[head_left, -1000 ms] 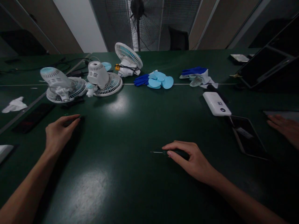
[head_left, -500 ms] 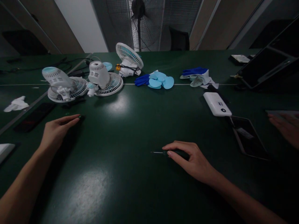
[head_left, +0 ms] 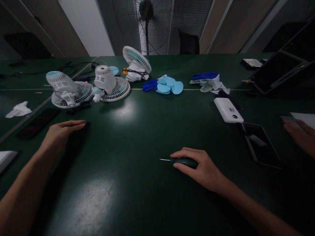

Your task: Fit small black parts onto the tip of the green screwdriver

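My right hand (head_left: 200,168) lies low over the green table (head_left: 133,137), its fingers around the dark handle of a screwdriver (head_left: 184,161). The thin metal shaft points left, and more of the handle shows between thumb and index finger. On the left, my left hand (head_left: 60,132) has thumb and fingers pinched together at the tabletop. A small dark thing with a green spot (head_left: 87,123) shows at those fingertips, too small to name. Beyond that hand stand two partly dismantled white fans (head_left: 61,86), (head_left: 105,80), grilles down.
A third small fan (head_left: 136,64), light-blue fan blades (head_left: 169,85) and blue-and-white gloves (head_left: 206,78) lie at the back. To the right are a white power bank (head_left: 228,110), a phone (head_left: 262,142) and another person's hand (head_left: 301,132). A dark phone (head_left: 38,123) lies left.
The right thumb has drawn down a little, baring more of the screwdriver handle. My left hand has barely shifted. The other person's hand now shows with a white sheet beside it.
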Tool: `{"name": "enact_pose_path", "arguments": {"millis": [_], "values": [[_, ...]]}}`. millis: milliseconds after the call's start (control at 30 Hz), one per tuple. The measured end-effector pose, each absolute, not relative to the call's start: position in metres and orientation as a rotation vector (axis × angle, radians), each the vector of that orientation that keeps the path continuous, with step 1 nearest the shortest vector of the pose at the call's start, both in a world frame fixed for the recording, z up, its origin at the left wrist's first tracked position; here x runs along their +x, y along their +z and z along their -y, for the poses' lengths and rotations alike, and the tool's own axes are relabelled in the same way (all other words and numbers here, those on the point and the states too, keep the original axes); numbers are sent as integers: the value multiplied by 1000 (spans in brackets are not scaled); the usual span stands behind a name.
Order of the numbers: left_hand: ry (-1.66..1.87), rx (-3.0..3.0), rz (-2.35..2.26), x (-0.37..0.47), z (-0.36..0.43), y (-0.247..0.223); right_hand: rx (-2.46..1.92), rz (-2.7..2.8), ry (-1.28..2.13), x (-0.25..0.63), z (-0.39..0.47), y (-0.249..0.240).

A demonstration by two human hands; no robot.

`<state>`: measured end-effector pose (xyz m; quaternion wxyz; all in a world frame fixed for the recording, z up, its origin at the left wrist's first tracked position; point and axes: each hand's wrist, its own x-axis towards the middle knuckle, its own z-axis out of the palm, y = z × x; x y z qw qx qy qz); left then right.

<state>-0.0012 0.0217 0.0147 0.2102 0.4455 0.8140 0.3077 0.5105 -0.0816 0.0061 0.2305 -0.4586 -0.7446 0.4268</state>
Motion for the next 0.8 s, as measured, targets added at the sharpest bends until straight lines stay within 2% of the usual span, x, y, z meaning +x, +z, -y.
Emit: {"name": "enact_pose_path", "arguments": {"millis": [200,533,667,800], "values": [[950,1042,-2229,1,-28,11,-1294,2070,1170,511,81,6],[1022,1136,-2158,21,-16,13,-1325,1971,1172,510,81,7],[905,1256,-1963,63,-2,12,-1343,1964,1192,511,80,6],[691,1522,-1595,142,29,7,-1306,1990,1177,512,79,5]]}}
